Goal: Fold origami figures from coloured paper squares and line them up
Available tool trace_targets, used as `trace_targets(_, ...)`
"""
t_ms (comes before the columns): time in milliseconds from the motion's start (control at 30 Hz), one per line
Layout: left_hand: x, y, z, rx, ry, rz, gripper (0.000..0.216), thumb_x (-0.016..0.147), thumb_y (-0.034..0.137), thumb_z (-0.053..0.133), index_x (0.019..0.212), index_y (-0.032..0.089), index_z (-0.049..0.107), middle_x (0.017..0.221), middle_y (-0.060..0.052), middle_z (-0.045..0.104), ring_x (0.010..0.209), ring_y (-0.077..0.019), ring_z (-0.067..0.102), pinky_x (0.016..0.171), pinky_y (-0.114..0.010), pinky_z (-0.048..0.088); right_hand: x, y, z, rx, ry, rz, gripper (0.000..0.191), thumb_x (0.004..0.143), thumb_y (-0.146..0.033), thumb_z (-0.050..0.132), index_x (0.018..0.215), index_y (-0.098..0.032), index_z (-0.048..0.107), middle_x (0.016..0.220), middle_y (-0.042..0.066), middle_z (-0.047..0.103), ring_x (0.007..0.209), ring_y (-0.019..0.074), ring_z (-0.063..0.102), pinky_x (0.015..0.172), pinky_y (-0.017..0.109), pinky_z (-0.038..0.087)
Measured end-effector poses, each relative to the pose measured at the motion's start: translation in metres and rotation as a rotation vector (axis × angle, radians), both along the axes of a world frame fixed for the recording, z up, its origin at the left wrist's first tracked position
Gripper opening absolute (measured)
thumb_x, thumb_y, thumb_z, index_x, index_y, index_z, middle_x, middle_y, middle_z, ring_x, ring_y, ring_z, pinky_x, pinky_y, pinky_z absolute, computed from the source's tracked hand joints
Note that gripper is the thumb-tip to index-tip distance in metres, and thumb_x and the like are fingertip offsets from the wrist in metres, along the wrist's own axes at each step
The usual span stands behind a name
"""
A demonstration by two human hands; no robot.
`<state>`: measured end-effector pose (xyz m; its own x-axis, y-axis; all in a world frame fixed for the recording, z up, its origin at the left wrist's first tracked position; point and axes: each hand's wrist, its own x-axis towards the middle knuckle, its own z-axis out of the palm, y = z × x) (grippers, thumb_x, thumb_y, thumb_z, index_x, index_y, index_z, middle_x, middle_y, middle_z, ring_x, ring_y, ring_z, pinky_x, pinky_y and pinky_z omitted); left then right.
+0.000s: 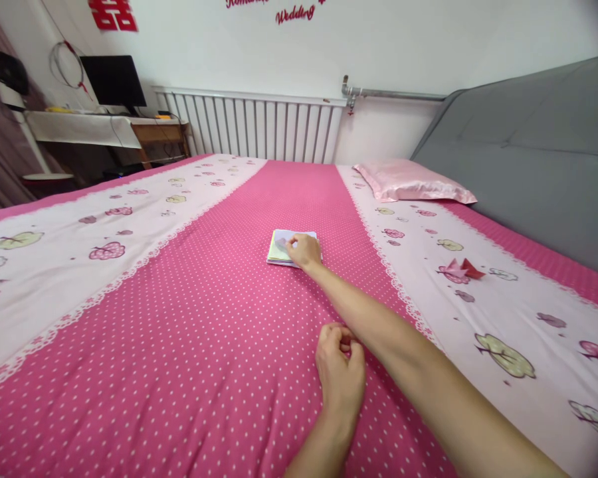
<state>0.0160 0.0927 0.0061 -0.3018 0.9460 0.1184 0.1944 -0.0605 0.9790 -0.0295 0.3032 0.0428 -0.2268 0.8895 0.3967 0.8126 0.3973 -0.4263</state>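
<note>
A small stack of pale square paper sheets lies on the pink dotted bedspread, with yellowish and bluish edges showing. Over its right part reaches my right hand, thumb and forefinger pinched on a pale lilac sheet at the top. Whether that sheet is lifted free of the stack I cannot tell. Closer to me, my left hand rests on the bedspread below my right forearm, its fingers curled in and no object visible in them. Two folded paper pieces, one pink and one red, sit off to the right.
A pink satin pillow lies near the grey headboard on the right. Behind the bed stand a white radiator and, at left, a desk with a monitor. A fan is at the far left.
</note>
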Motion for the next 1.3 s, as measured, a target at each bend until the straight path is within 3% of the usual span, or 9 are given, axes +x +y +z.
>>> trace_targets(167, 0.000, 0.001, 0.000, 0.011, -0.011, 0.012, 0.019, 0.071, 0.006, 0.042, 0.072, 0.015, 0.058, 0.080, -0.005, 0.055, 0.070, -0.0156, 0.052, 0.063, -0.028, 0.042, 0.055, -0.026, 0.041, 0.211, -0.027, 0.003, 0.020, 0.081, -0.024, 0.046, 0.082, -0.017, 0.065, 0.089, 0.010, 0.067, 0.094, 0.0242, 0.055, 0.096, 0.038, 0.028)
trace_targets(267, 0.000, 0.003, -0.002, 0.045, -0.033, 0.029, 0.017, 0.070, 0.006, 0.044, 0.072, 0.016, 0.058, 0.080, -0.004, 0.055, 0.069, -0.0158, 0.052, 0.062, -0.027, 0.042, 0.103, -0.065, 0.050, 0.371, -0.086, 0.055, 0.017, 0.081, -0.023, 0.047, 0.077, -0.017, 0.063, 0.082, 0.008, 0.065, 0.089, 0.0226, 0.054, 0.098, 0.040, 0.025)
trace_targets(400, -0.002, 0.003, -0.005, 0.190, -0.097, 0.217, 0.017, 0.074, 0.008, 0.044, 0.080, 0.018, 0.058, 0.083, -0.003, 0.056, 0.078, -0.0166, 0.053, 0.068, -0.028, 0.042, 0.154, -0.133, 0.029, 0.435, -0.181, 0.101, 0.014, 0.079, -0.018, 0.050, 0.072, -0.016, 0.062, 0.073, 0.005, 0.064, 0.079, 0.0195, 0.055, 0.096, 0.039, 0.030)
trace_targets(500, -0.003, 0.004, -0.007, 0.303, -0.083, 0.371, 0.014, 0.076, 0.011, 0.046, 0.083, 0.018, 0.056, 0.085, -0.003, 0.056, 0.082, -0.0165, 0.053, 0.074, -0.029, 0.041, 0.171, -0.178, 0.002, 0.299, -0.180, 0.127, 0.012, 0.076, -0.016, 0.054, 0.068, -0.016, 0.062, 0.071, 0.004, 0.065, 0.077, 0.0182, 0.056, 0.095, 0.038, 0.031)
trace_targets(633, -0.003, 0.006, -0.007, 0.339, -0.034, 0.407, 0.011, 0.078, 0.014, 0.047, 0.084, 0.019, 0.055, 0.085, -0.003, 0.056, 0.082, -0.0165, 0.053, 0.074, -0.029, 0.041, 0.176, -0.210, -0.016, 0.093, -0.115, 0.127, 0.016, 0.079, -0.022, 0.057, 0.066, -0.019, 0.065, 0.069, 0.003, 0.067, 0.074, 0.0180, 0.058, 0.089, 0.037, 0.035)
trace_targets(833, 0.001, 0.003, 0.001, 0.419, 0.210, 0.328, 0.015, 0.079, 0.013, 0.045, 0.090, 0.016, 0.054, 0.092, -0.007, 0.056, 0.084, -0.0182, 0.054, 0.073, -0.032, 0.045, 0.189, -0.190, 0.004, -0.055, -0.026, 0.176, 0.027, 0.087, -0.032, 0.044, 0.093, -0.019, 0.067, 0.097, 0.006, 0.069, 0.093, 0.0205, 0.060, 0.087, 0.036, 0.041)
trace_targets(1000, 0.012, 0.005, -0.002, 0.563, 0.707, 0.059, 0.036, 0.080, 0.008, 0.039, 0.114, 0.011, 0.050, 0.121, -0.015, 0.054, 0.117, -0.0223, 0.045, 0.099, -0.041, 0.035, 0.191, -0.149, -0.011, -0.045, -0.094, 0.438, 0.046, 0.092, -0.030, 0.030, 0.132, -0.011, 0.039, 0.139, 0.013, 0.040, 0.131, 0.0195, 0.031, 0.106, 0.038, 0.027)
trace_targets(1133, 0.017, 0.008, -0.016, 0.347, 1.023, -0.250, 0.052, 0.080, 0.009, 0.035, 0.132, 0.004, 0.035, 0.138, -0.017, 0.038, 0.130, -0.0237, 0.030, 0.105, -0.042, 0.029, 0.185, -0.141, -0.040, -0.203, -0.266, 0.453, 0.054, 0.092, -0.032, 0.023, 0.138, -0.005, 0.026, 0.145, 0.016, 0.026, 0.135, 0.0211, 0.021, 0.110, 0.040, 0.020)
trace_targets(1300, 0.018, 0.008, -0.021, 0.117, 1.155, -0.259, 0.054, 0.084, 0.019, 0.033, 0.136, 0.006, 0.030, 0.141, -0.016, 0.034, 0.130, -0.0242, 0.029, 0.107, -0.044, 0.026, 0.190, -0.143, -0.051, -0.254, -0.378, 0.347, 0.057, 0.092, -0.039, 0.019, 0.142, -0.011, 0.018, 0.149, 0.008, 0.015, 0.137, 0.0196, 0.010, 0.111, 0.039, 0.011)
